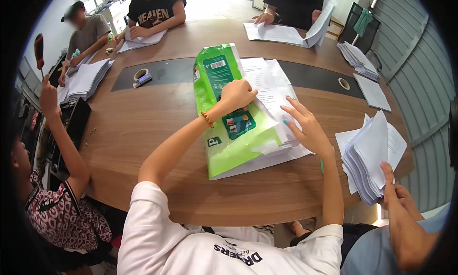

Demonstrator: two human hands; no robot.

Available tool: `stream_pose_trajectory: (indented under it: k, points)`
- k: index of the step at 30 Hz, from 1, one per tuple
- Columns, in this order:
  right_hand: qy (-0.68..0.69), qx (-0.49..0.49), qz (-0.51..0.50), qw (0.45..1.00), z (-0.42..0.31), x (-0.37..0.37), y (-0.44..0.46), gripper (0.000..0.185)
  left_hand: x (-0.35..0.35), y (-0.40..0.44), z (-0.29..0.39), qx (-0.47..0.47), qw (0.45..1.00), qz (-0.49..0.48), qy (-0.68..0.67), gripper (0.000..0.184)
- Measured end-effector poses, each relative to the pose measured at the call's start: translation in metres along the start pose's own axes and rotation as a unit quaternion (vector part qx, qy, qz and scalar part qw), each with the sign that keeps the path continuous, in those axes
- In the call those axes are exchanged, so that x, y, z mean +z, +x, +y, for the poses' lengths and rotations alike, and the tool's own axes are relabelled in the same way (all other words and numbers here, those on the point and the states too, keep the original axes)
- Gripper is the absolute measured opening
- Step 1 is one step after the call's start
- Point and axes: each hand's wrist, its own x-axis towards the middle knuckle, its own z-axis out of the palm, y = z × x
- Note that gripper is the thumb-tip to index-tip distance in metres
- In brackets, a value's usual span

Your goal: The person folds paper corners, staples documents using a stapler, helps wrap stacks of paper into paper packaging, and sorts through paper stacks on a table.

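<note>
A green and white packaging wrapper (pixel 217 79) with a barcode lies flat in the middle of the table. Beside and partly under it is a stack of printed paper sheets (pixel 267 84). My left hand (pixel 236 94), with a beaded bracelet at the wrist, is closed at the wrapper's inner edge, fingers curled down and partly hidden. My right hand (pixel 307 127) rests on the right side of the sheets, fingers spread, nothing gripped.
Wooden table (pixel 143 155) with a dark centre strip. On it are tape rolls (pixel 141 75), a small box (pixel 142 80) and paper stacks (pixel 367 155). A person at right handles one stack; another at left holds up a screwdriver (pixel 39 53). More people sit across with papers.
</note>
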Motion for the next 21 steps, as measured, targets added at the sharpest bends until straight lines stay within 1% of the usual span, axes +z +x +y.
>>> stream_pose_trajectory:
  k: [4, 6, 7, 9, 10, 12, 13, 15, 16, 17, 18, 19, 20, 21]
  points:
    - [-0.001, 0.018, 0.007, 1.000, -0.012, -0.011, -0.003, 0.032, 0.000, -0.001, -0.002, 0.021, 0.999, 0.010, 0.034, 0.031]
    - [0.088, -0.030, 0.026, 0.995, -0.031, -0.013, 0.004, 0.030, -0.001, -0.001, -0.003, 0.035, 0.999, 0.010, 0.036, 0.030]
    - [0.088, -0.028, 0.027, 0.995, -0.040, -0.010, 0.007, 0.030, 0.000, -0.001, -0.004, 0.035, 0.999, 0.009, 0.036, 0.030]
    - [0.017, -0.172, -0.010, 0.985, -0.058, -0.001, 0.012, 0.033, 0.002, -0.002, -0.005, 0.087, 0.992, 0.053, 0.069, 0.033]
    - [0.017, -0.169, -0.009, 0.985, -0.063, 0.006, 0.011, 0.033, 0.001, -0.002, -0.005, 0.089, 0.992, 0.051, 0.069, 0.033]
    - [-0.080, -0.207, -0.067, 0.973, -0.068, 0.024, 0.003, 0.044, -0.011, -0.009, 0.000, 0.074, 0.995, -0.035, -0.054, 0.037]
    - [-0.070, -0.202, -0.069, 0.975, -0.067, 0.030, -0.001, 0.051, -0.017, -0.012, -0.003, 0.074, 0.995, -0.034, -0.054, 0.037]
    - [-0.069, -0.198, -0.062, 0.976, -0.070, 0.033, -0.008, 0.053, -0.032, -0.021, -0.023, 0.094, 0.978, 0.134, -0.126, 0.039]
    - [-0.064, -0.192, -0.056, 0.978, -0.071, 0.033, -0.009, 0.054, -0.042, -0.022, -0.038, 0.130, 0.968, 0.202, -0.070, 0.038]
    - [-0.064, -0.191, -0.055, 0.978, -0.072, 0.035, -0.011, 0.054, -0.049, -0.023, -0.055, 0.165, 0.949, 0.268, -0.011, 0.040]
    - [-0.086, -0.191, -0.055, 0.976, -0.072, 0.037, -0.012, 0.056, -0.048, -0.021, -0.075, 0.166, 0.949, 0.266, -0.009, 0.040]
    - [-0.109, -0.192, -0.054, 0.974, -0.073, 0.039, -0.012, 0.059, -0.042, -0.016, -0.097, 0.154, 0.954, 0.239, 0.101, 0.043]
    - [-0.108, -0.194, -0.054, 0.974, -0.075, 0.039, -0.012, 0.059, -0.043, -0.017, -0.101, 0.138, 0.945, 0.209, 0.210, 0.049]
    - [-0.108, -0.187, -0.066, 0.974, -0.079, 0.036, -0.012, 0.060, -0.046, -0.015, -0.105, 0.121, 0.969, 0.126, 0.172, 0.058]
